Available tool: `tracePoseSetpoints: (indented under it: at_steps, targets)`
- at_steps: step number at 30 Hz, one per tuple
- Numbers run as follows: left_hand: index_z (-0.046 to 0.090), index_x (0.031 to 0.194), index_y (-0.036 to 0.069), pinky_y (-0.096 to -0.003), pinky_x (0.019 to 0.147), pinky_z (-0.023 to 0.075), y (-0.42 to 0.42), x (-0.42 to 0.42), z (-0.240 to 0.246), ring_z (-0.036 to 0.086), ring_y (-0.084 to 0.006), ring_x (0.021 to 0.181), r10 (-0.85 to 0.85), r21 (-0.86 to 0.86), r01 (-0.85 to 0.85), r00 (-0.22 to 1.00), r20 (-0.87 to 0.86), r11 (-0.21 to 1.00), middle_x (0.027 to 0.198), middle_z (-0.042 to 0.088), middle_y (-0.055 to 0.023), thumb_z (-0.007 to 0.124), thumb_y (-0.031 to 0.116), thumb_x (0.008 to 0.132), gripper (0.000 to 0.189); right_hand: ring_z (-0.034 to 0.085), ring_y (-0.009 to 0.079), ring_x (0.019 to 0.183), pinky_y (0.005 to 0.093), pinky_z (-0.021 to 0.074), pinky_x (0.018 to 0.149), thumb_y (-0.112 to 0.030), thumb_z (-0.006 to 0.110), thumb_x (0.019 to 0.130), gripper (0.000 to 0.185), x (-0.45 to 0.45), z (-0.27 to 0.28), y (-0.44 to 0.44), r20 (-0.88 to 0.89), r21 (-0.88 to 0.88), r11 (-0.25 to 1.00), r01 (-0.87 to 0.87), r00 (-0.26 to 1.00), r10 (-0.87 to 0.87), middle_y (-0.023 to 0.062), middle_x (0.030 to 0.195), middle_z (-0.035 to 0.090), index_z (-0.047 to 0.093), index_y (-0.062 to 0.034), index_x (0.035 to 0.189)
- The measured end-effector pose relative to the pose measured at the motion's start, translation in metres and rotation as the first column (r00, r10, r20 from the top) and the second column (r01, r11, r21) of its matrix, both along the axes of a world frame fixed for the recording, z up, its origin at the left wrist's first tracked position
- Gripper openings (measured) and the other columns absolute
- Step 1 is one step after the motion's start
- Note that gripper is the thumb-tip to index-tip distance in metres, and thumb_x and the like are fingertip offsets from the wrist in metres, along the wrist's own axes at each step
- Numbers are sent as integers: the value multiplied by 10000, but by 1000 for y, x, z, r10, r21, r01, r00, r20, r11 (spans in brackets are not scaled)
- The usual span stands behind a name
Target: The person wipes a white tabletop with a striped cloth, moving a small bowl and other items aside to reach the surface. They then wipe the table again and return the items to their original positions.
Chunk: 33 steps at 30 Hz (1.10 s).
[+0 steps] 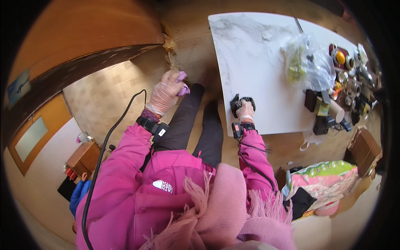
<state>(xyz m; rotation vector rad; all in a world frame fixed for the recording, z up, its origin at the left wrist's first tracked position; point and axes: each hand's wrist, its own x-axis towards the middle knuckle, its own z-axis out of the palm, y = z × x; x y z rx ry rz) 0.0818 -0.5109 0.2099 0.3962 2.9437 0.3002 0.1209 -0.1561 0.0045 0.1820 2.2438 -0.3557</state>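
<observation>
My left hand (164,95), in a clear disposable glove, is closed around a crumpled purple cloth (184,86) above the floor, left of the table. My right hand (245,112), gloved the same way, grips a bunched dark striped cloth (235,104) against the white marble-patterned table (250,62), close to its near left corner. Part of the dark cloth is hidden under my fingers. To the right of that hand a clear plastic bag (312,64) with yellow-green contents lies on the tabletop.
Glass jars (353,87), small boxes (322,106) and a white cylinder (335,110) crowd the table's right side. A wooden cabinet (93,25) stands at upper left. Another person's blue sleeve (78,195) shows at lower left. A black cable (106,140) runs along my left arm.
</observation>
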Motion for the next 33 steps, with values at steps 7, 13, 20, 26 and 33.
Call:
tracePoseSetpoints:
  at_steps: [7, 13, 20, 26, 33]
  targets:
    - [727, 1057, 188, -376, 813, 589, -19, -12, -15, 596, -283, 1158, 27, 60, -25, 999, -28, 998, 1234, 637, -21, 781, 93, 724, 350, 636, 407, 1028, 505, 561, 839, -52, 649, 803, 353, 62, 9, 1, -94, 55, 998, 26, 995, -21, 197, 1110, 597, 662, -142, 1145]
    - [715, 1079, 155, -386, 819, 589, -24, -19, -17, 610, -297, 1135, -129, 131, 129, 992, -14, 983, 1230, 643, -45, 796, 57, 718, 382, 629, 314, 1226, 439, 527, 1017, -118, 731, 808, 387, 134, 55, 17, 504, 219, 960, 175, 822, -265, 187, 1268, 656, 697, -178, 1188]
    - [709, 1081, 170, -381, 781, 599, -21, 1, -14, 586, -321, 1172, -279, 145, 272, 960, 26, 951, 1272, 620, -51, 759, 75, 737, 360, 718, 354, 958, 428, 560, 838, -164, 748, 712, 341, 188, 104, -11, 112, -43, 714, 699, 713, -692, 198, 1005, 737, 725, -52, 1032]
    - [705, 1074, 170, -382, 818, 596, -24, 13, -8, 581, -305, 1184, -271, 120, 265, 962, 31, 957, 1279, 619, -32, 765, 66, 734, 360, 717, 348, 951, 416, 563, 847, -155, 775, 680, 400, 203, 119, -28, 63, -101, 621, 777, 628, -776, 193, 990, 739, 719, -33, 1057]
    - [714, 1071, 176, -389, 840, 590, -17, 21, -8, 585, -311, 1164, -258, 108, 258, 966, -17, 960, 1258, 625, -44, 774, 37, 707, 394, 635, 403, 1086, 461, 538, 928, -207, 737, 696, 487, 229, 109, -26, -64, -71, 676, 734, 673, -737, 201, 1198, 577, 676, -68, 1159]
